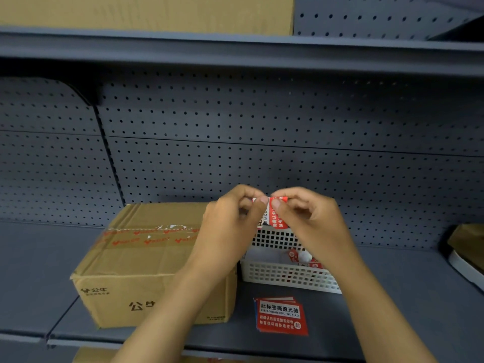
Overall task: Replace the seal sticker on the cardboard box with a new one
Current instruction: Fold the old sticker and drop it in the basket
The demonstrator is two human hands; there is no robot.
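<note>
A brown cardboard box stands on the grey shelf, its top seam taped with clear tape printed in red; torn white scraps of an old sticker cling to the tape. Above the box's right end, my left hand and my right hand both pinch the top edge of one red and white seal sticker, which hangs upright between the fingertips. A small stack of the same red seal stickers lies flat on the shelf in front, to the right of the box.
A white perforated plastic basket sits right of the box and holds red and white sticker scraps. Grey pegboard backs the shelf. Another shelf hangs overhead. A brown and white object lies at the far right.
</note>
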